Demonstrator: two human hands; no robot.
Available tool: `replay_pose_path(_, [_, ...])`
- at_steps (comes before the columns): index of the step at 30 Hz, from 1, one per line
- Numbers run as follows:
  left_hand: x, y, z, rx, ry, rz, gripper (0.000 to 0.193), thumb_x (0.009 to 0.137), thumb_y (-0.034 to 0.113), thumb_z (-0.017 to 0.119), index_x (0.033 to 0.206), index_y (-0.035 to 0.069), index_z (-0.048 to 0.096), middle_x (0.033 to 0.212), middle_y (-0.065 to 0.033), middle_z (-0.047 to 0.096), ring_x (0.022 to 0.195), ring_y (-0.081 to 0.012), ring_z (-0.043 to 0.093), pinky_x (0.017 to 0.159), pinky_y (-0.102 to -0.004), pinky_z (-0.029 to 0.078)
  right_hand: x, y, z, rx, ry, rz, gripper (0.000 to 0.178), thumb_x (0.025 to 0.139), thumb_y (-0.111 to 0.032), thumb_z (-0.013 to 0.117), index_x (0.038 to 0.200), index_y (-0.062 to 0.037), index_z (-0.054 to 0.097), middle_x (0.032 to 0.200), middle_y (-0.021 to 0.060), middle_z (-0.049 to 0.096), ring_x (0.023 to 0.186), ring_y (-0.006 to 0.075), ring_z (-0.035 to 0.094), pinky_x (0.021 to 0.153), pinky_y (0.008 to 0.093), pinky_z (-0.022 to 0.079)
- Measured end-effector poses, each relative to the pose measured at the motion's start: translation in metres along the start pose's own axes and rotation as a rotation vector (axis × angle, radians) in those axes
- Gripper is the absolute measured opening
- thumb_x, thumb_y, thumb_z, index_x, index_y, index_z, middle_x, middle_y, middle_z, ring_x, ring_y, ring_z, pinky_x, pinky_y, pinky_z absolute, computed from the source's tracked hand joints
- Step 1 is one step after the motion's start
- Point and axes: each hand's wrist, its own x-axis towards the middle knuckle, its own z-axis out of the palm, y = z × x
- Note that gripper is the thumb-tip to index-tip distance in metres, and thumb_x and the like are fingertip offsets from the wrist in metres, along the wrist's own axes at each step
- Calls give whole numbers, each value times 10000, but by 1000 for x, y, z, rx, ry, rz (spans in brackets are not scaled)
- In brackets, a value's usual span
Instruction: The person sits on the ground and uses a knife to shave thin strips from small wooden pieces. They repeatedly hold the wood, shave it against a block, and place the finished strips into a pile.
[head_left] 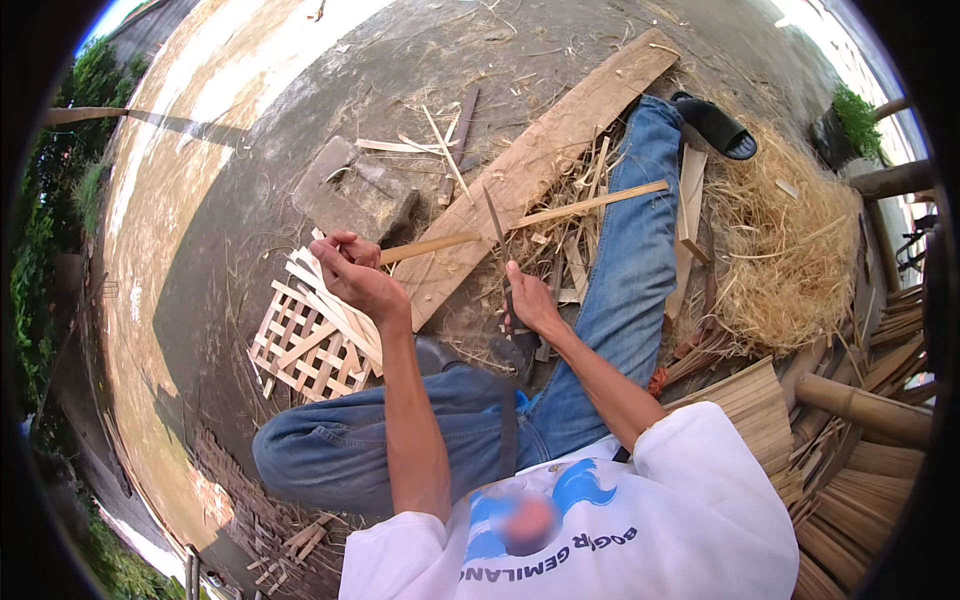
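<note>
My left hand point(362, 277) is closed around the left end of a narrow bamboo strip point(432, 247), which points right over a wooden plank. My right hand point(535, 302) grips a knife point(494, 216) by its dark handle. The blade points up and away, crossing the strip's line. Past the blade, a similar length of bamboo point(590, 204) reaches over my jeans leg; I cannot tell whether it is the same piece. Below my left hand lies a woven bamboo lattice point(300, 342), with pale slats point(340, 315) beside it.
The long plank point(560, 143) slants across the ground by my outstretched leg. A stone block point(355, 190) sits to its left, with loose strips beyond. A heap of fine shavings point(785, 240) is at right, near my black sandal point(715, 125). Bamboo poles point(865, 408) stand lower right.
</note>
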Motion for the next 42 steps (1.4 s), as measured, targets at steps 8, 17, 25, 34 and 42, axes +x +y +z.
replay_pose_path(8, [-10,-1,9,58,32,44,500,1109,487,438,855,63,514,583,59,254,522,-61,213,501,-279,174,-26,-5,29,-107,-20,-80,675,1091,-534,393,818,49,596,575,158,587,514,253,663,564,413,523])
replay_pose_path(17, [1,-5,1,37,85,42,513,1116,477,419,811,72,495,578,63,248,514,-53,204,490,-260,147,-9,42,28,-215,65,-119,675,1079,-538,409,886,68,636,667,272,623,704,457,671,720,518,504])
replay_pose_path(25, [5,0,1,-61,-54,-25,382,1111,400,482,917,72,512,638,44,334,589,-74,273,569,-269,260,-9,60,14,-226,74,65,699,1068,-598,386,914,41,624,694,187,663,603,335,678,652,461,563])
replay_pose_path(34, [-15,-11,1,437,-648,-129,296,1053,142,595,1296,72,440,1058,-55,546,982,-147,528,928,-322,451,-23,3,0,355,11,102,696,1061,-629,378,1085,24,618,666,68,596,527,173,623,507,346,549])
replay_pose_path(42, [-40,-19,21,409,-587,47,167,1006,100,670,1156,26,674,1051,-88,705,1005,-181,657,880,-326,510,-90,-143,-29,265,-218,-404,501,1129,-391,400,1473,-36,485,788,48,617,528,118,606,519,266,523])
